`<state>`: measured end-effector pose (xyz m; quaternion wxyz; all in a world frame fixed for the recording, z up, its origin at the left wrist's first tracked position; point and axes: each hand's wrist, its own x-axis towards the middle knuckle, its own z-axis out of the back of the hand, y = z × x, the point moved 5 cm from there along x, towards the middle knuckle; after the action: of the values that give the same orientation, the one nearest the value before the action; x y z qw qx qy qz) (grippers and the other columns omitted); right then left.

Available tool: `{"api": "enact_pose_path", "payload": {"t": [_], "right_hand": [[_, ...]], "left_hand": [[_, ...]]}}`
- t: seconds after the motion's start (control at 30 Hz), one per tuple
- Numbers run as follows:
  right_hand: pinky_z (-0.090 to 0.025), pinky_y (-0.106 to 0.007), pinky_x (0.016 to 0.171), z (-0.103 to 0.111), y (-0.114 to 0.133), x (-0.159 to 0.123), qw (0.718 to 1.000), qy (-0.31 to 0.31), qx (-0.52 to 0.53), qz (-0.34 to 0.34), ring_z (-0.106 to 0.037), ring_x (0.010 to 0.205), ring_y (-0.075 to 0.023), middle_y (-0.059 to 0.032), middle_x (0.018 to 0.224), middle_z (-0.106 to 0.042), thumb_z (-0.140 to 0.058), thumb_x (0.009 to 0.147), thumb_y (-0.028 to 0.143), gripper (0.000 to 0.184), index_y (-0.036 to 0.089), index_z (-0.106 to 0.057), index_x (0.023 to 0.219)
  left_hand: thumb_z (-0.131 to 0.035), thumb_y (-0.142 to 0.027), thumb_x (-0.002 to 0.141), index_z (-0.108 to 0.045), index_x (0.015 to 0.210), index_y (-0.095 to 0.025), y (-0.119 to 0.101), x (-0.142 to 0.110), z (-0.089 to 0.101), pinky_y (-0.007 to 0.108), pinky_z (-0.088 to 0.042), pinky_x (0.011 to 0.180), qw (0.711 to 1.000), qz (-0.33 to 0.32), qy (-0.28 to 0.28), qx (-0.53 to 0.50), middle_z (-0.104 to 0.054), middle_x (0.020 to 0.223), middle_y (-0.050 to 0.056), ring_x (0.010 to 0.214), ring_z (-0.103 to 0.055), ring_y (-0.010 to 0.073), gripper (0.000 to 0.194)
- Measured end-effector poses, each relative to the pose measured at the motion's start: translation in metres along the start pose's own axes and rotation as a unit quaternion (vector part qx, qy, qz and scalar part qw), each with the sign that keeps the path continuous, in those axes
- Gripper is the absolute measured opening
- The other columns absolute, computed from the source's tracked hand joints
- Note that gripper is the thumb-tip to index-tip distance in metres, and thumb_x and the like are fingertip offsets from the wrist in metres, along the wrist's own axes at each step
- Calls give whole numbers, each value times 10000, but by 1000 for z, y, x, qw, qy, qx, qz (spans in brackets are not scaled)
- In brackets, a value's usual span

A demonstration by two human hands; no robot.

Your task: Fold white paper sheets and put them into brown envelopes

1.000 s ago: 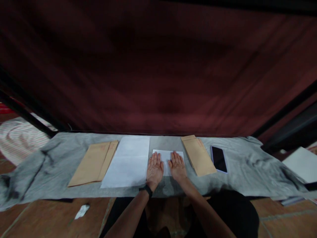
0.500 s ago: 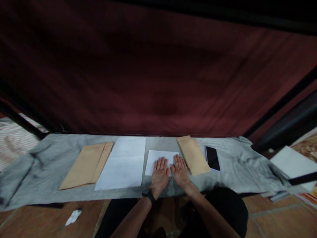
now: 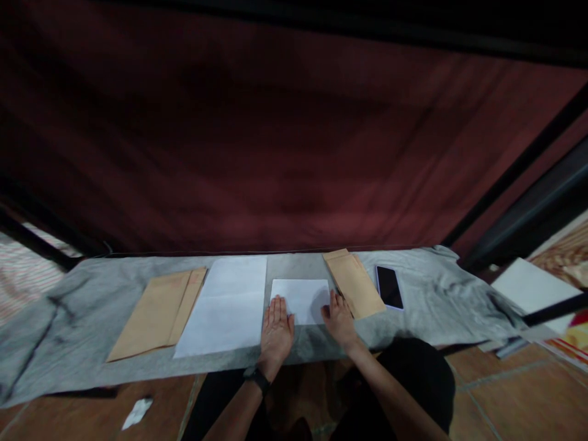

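A small folded white sheet of paper (image 3: pixel 304 300) lies on the grey cloth in front of me. My left hand (image 3: pixel 277 331) rests flat on its left edge, fingers stretched out, with a dark watch (image 3: pixel 257 378) on the wrist. At the paper's right edge, my right hand (image 3: pixel 340 321) touches down with its fingers slightly bent and the thumb apart. It lies beside a stack of brown envelopes (image 3: pixel 357 285), whose left edge it partly covers. Left of the folded paper lie larger white sheets (image 3: pixel 227 306).
More brown envelopes (image 3: pixel 154 312) lie at the left. A phone (image 3: pixel 389 286) sits right of the envelope stack. The grey cloth (image 3: pixel 441 294) covers a narrow bench before a dark red hanging cloth (image 3: pixel 294 153). A crumpled white scrap (image 3: pixel 136 413) is on the tiled floor.
My hands have moved apart from the middle of the folded paper, the left one to its left edge and the right one to its right edge. The view has shifted slightly.
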<state>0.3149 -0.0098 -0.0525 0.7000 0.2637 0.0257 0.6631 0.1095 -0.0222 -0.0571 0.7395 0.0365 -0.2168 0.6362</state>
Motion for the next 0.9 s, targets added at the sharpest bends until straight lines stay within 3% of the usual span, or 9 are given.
{"api": "enact_pose_path", "payload": {"t": [0.17,0.3,0.37,0.5,0.6,0.7,0.77,0.8,0.9], "right_hand": [[-457,-410,973,12,-4,14,978,52,163,-122,-611,1131,-326,-197,1102,-680,-578,826,233,371,107,-644,1168],[-495,-344,743,20,-10,23,957,86,238,-142,-664,809,-259,-86,766,-688,-585,782,275,139,184,-682,821],[-467,-309,618,24,-11,26,939,105,290,-150,-625,658,-219,-34,639,-637,-578,773,339,162,204,-655,726],[-422,-276,534,45,-1,33,904,108,385,-154,-561,584,-174,-1,631,-612,-546,788,499,301,210,-629,767],[-419,-273,547,69,18,38,882,110,439,-131,-532,587,-158,12,633,-592,-606,761,579,367,212,-621,742],[-460,-276,608,91,41,42,840,125,522,-76,-574,666,-168,-6,706,-635,-644,791,592,391,204,-676,822],[-514,-295,718,97,45,44,826,113,550,-56,-637,843,-201,-53,909,-704,-553,875,594,432,202,-698,985],[-529,-313,776,96,42,46,837,91,537,-56,-647,938,-217,-76,1026,-710,-497,910,585,458,200,-687,1069],[-541,-377,873,82,21,45,917,-19,390,-79,-639,1078,-253,-144,1222,-667,-411,932,552,531,164,-620,1228]], "left_hand": [[-330,-310,982,-422,1465,-30,-1,0,0,507,-360,1159,1000,1,-15,-7,-449,1520,212,1475,-321,296,567],[-343,-323,988,-435,1458,-33,1,0,8,502,-356,1163,1000,-15,-12,-14,-460,1511,215,1464,-346,296,560],[-365,-361,994,-423,1474,-71,-4,-3,16,495,-351,1168,999,-39,-7,-23,-457,1521,194,1457,-362,286,564],[-520,-471,932,-322,1539,-151,-35,-5,38,494,-334,1177,994,-100,7,-48,-392,1574,149,1462,-350,291,714],[-548,-316,909,-323,1537,-137,-56,5,58,477,-394,1130,996,-52,6,-71,-432,1547,163,1407,-433,300,690],[-445,-177,923,-486,1439,-157,-66,26,75,469,-435,1089,986,3,15,-168,-602,1396,143,1274,-568,279,518],[-373,-234,979,-578,1338,-143,-63,39,80,451,-475,1047,951,72,16,-300,-680,1272,141,1187,-627,263,423],[-341,-299,1006,-604,1292,-134,-58,43,80,444,-496,1021,920,125,14,-372,-700,1228,144,1155,-646,261,422],[-311,-473,1020,-603,1248,-148,-46,42,64,434,-553,938,775,286,18,-563,-715,1187,148,1088,-688,260,493]]}}
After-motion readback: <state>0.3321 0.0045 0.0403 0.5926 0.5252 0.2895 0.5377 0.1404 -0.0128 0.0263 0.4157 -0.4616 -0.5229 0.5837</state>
